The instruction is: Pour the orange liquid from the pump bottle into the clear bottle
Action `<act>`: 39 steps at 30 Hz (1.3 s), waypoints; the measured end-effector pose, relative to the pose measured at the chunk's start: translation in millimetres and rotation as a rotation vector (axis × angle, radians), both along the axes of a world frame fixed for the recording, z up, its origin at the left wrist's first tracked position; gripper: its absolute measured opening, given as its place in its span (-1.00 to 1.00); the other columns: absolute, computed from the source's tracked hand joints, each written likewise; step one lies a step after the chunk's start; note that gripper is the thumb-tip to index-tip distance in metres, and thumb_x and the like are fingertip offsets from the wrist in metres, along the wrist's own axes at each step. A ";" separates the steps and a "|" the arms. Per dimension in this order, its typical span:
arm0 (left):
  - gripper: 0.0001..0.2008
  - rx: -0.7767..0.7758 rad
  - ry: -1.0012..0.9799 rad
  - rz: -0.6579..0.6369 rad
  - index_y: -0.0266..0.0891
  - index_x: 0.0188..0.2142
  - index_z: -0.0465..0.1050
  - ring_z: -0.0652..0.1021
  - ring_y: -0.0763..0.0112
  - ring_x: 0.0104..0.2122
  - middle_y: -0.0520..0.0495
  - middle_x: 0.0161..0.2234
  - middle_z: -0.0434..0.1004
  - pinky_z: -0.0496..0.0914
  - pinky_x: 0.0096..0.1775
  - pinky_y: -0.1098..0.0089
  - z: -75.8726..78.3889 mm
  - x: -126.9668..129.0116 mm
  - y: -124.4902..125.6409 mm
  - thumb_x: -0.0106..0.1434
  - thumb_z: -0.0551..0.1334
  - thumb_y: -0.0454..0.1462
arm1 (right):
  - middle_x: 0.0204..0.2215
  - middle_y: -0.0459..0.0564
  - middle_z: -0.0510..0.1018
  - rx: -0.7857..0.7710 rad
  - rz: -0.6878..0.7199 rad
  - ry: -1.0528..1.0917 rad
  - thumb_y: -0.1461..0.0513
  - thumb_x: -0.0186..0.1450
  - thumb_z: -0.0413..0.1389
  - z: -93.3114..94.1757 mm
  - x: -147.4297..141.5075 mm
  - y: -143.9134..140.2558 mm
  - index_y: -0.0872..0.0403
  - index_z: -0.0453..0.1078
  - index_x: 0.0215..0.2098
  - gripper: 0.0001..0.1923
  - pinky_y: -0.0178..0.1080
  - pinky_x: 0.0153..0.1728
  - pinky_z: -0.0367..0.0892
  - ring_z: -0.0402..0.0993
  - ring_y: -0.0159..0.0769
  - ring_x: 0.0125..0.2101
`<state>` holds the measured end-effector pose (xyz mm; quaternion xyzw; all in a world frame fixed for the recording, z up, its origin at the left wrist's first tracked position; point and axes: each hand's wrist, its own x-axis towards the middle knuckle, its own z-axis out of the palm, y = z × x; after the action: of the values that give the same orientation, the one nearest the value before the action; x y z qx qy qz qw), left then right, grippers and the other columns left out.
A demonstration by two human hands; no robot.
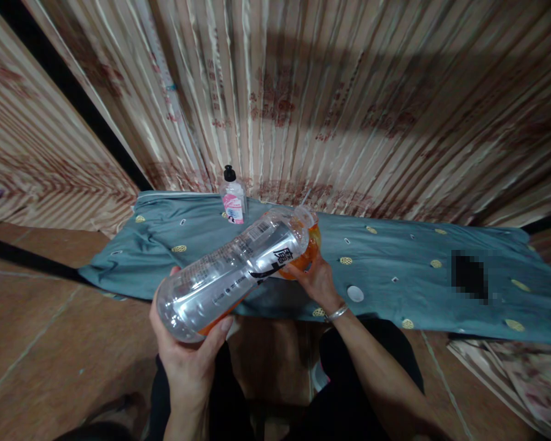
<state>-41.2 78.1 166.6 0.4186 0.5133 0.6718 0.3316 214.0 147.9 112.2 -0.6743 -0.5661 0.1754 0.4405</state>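
My left hand (186, 346) is wrapped round the base of a large clear plastic bottle (224, 285) with a silver label. The bottle lies tilted in the air, its neck pointing up and to the right. My right hand (319, 282), with a bracelet at the wrist, is closed round an orange bottle (313, 245), partly hidden behind the clear one. The clear bottle's neck is by the top of the orange bottle; whether they touch, I cannot tell. On the cloth near my right hand lies a white round cap (355, 294).
A clear pump-style bottle (233, 199) with a black top and pink label stands at the back of the table, covered by a patterned green cloth (376, 254). A pixelated dark patch (469, 275) lies at the right. A pleated curtain (303, 92) hangs close behind.
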 end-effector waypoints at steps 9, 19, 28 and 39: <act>0.09 0.022 0.105 0.000 -0.15 0.39 0.28 0.40 -0.24 0.38 -0.39 0.47 0.26 0.21 0.39 -0.25 -4.1 -4.1 -1.1 -0.11 0.67 -0.20 | 0.09 0.32 0.67 -0.002 0.010 0.023 -0.06 0.20 0.34 4.4 -2.1 -1.0 0.17 0.27 0.36 -0.12 0.09 0.08 0.57 0.66 0.15 0.08; 0.10 -0.001 0.136 0.018 -0.15 0.38 0.26 0.41 -0.17 0.38 -0.36 0.45 0.29 0.25 0.40 -0.11 -2.6 -3.2 -1.7 -0.12 0.67 -0.23 | 0.10 0.29 0.67 0.016 0.004 0.035 -0.02 0.19 0.36 3.6 -1.9 -0.4 0.13 0.28 0.38 -0.12 0.13 0.11 0.56 0.67 0.12 0.09; 0.10 0.011 0.099 0.003 -0.12 0.36 0.27 0.36 -0.22 0.41 -0.37 0.47 0.25 0.21 0.41 -0.20 -0.6 -2.1 -1.9 -0.15 0.69 -0.25 | 0.14 0.23 0.66 0.000 -0.005 0.040 0.00 0.20 0.35 4.5 -2.9 -1.6 0.05 0.26 0.40 -0.13 0.18 0.15 0.53 0.65 0.10 0.12; 0.11 0.032 0.091 0.009 -0.11 0.34 0.29 0.40 -0.21 0.39 -0.36 0.46 0.28 0.24 0.39 -0.20 1.6 -1.7 -0.6 -0.18 0.70 -0.27 | 0.10 0.33 0.68 -0.049 -0.010 0.044 -0.10 0.13 0.35 4.7 -1.6 -0.8 0.17 0.32 0.30 -0.10 0.15 0.10 0.55 0.66 0.18 0.08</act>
<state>-42.9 77.5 168.3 0.4515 0.5192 0.6616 0.2981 212.4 147.1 117.0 -0.6837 -0.5485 0.2018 0.4371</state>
